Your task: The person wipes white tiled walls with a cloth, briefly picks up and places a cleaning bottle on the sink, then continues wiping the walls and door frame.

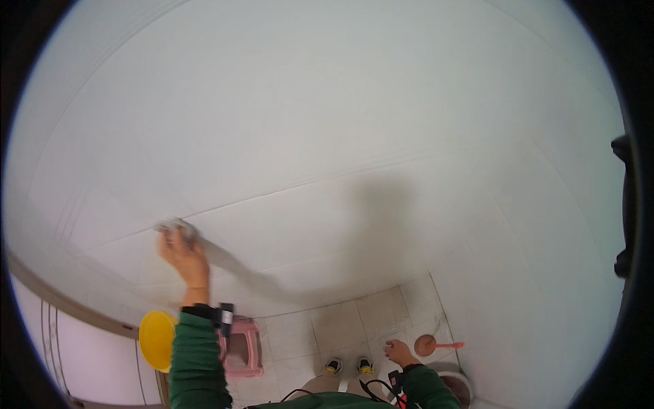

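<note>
My left hand [185, 258] reaches up at the left and presses a blurred grey-white cloth or sponge [184, 230] against the white tiled wall [306, 128], by a tile joint. My right hand [399, 353] hangs low above the floor, its fingers loosely curled; whether anything small is between them cannot be made out. Just right of it is an orange-red ladle or dipper [425, 345], its handle pointing right. A yellow bucket or basin [157, 341] is left of my left forearm, which partly hides it.
A pink plastic stool [242, 350] stands on the tiled floor [291, 335] at the wall's foot. Behind my right sleeve is a bucket [460, 386], partly hidden. Another wall meets this one at the right. A brown frame edge [76, 310] runs along the lower left.
</note>
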Motion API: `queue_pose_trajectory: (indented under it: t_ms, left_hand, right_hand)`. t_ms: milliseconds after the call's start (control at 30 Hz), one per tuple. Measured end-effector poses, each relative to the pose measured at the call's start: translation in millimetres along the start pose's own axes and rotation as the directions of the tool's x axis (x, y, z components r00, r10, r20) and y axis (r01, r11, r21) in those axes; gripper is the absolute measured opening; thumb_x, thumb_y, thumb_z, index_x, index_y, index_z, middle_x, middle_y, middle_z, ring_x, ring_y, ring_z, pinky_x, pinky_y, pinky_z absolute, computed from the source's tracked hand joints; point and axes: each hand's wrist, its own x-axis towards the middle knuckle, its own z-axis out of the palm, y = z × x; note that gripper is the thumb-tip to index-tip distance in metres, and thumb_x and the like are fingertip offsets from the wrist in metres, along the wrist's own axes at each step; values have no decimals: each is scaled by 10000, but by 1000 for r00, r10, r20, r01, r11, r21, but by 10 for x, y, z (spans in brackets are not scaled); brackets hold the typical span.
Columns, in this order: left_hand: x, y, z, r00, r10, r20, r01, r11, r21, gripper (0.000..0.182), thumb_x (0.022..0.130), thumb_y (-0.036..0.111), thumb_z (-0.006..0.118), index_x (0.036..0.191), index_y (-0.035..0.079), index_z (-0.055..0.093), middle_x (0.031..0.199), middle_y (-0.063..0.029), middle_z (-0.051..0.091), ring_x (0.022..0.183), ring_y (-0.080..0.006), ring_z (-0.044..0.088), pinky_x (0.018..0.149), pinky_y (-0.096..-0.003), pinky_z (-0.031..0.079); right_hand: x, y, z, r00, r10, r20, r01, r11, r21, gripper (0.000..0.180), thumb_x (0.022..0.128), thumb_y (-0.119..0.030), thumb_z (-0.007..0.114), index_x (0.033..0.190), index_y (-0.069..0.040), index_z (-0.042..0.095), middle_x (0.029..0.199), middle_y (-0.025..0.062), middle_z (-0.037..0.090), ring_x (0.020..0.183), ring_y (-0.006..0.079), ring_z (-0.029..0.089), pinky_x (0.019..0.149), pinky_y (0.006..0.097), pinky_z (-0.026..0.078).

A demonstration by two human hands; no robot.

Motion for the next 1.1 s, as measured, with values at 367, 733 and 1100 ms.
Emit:
queue_pose_trajectory:
  t_ms: [367,733,1100]
  left_hand:
    - [-1924,1013,-1104,-63,-383,922,979,-204,-18,407,895,113,539,1279,62,416,995,-99,600,863,-201,590,719,-310,489]
    - [-2210,1562,-2075,52,168,984,540,-834,114,743,894,620,403,1436,133,256,1466,-30,300,1306,-265,364,1093,-451,277]
    - [-2472,912,-2627,-41,-302,952,713,-676,-184,509,965,375,476,1306,4,400,1204,-148,538,1076,-272,554,930,-406,441]
  right_hand:
    - [-362,-2555,-48,757,-538,371,467,842,270,622,864,-274,651,1373,-20,398,1297,193,486,1092,272,541,883,365,476]
    - [-956,-2865,327,376,-761,529,843,518,146,617,761,3,636,1341,-117,464,1319,194,390,1172,372,470,929,400,452]
    - [-1493,-5738,-1167,-408,-861,-305,768,-143,-624,533,710,99,576,1223,-44,543,1297,150,495,1182,359,470,995,456,382]
